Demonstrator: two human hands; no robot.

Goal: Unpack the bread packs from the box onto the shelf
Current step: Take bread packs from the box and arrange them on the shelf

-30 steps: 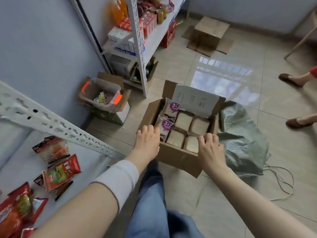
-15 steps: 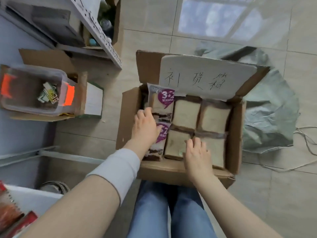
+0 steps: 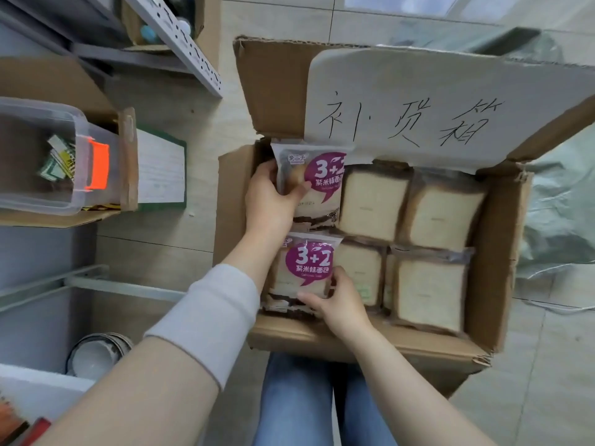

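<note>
Left hand [image 3: 269,204] curls round the far purple-label bread pack [image 3: 317,185], thumb on its front. The pack stands at the far-left corner of the cardboard box [image 3: 497,252]. Right hand [image 3: 338,304] pinches the near purple-label bread pack [image 3: 306,268] at its lower edge, fingers curled. Both packs are inside the box. Plain-side bread packs [image 3: 373,201] fill the rest, tight together, to the right.

Likely risks:
- Soft wrappers, so a hard squeeze probably dents the slices.
- A loose edge pinch could let the near pack slip back.
- The far pack may snag on the handwritten paper label [image 3: 418,101], whose flap overhangs the far row.
- Lifting could drag a neighbouring pack up.
- Two loaded hands leave none free to steady the box.

Surface and room, left to right:
- White shelf board [image 3: 35,383] at the near left.
- Clear plastic bin [image 3: 42,162] with an orange latch [image 3: 96,169], sitting in a carton.
- Stacked bowls [image 3: 96,352] near, low down.
- Perforated metal upright [image 3: 183,43] far.
- Beige tiled floor [image 3: 161,246].
- Jeans-clad legs [image 3: 299,400] just beside the box's near wall.
- Grey-green sack [image 3: 560,204] at the right edge.
</note>
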